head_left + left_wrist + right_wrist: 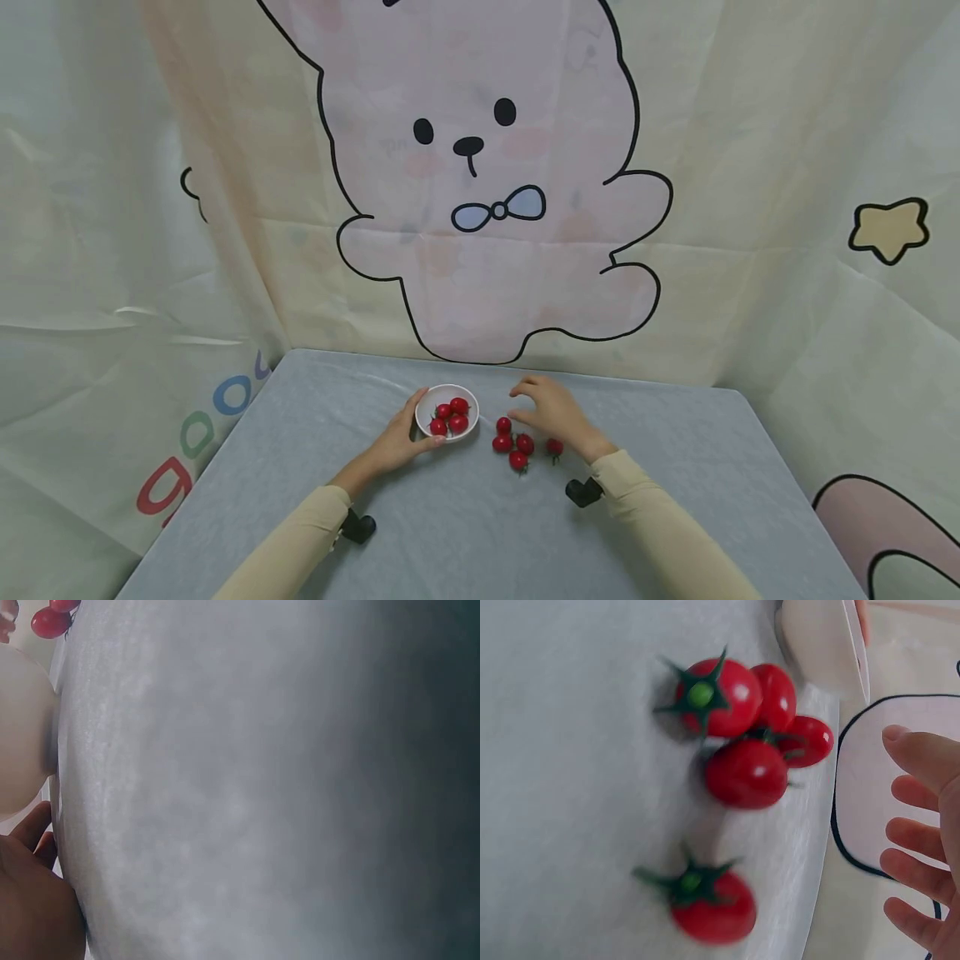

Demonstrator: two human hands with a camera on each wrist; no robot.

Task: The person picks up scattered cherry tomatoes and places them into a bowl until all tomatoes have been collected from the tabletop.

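A grey table (465,533) spreads beneath both arms. Above it, the left hand (396,438) is curled round the side of a white bowl (426,410); lopsided pressure on the rim could tip it. The right hand (553,410) hangs near the loose tomatoes, thumb and fingers apart, holding nothing. At least four tomatoes (458,424) lie inside the bowl. To its right sits a cluster of four (525,444), with a single tomato (554,447) just beside; being round, these might roll if the right hand brushed them.
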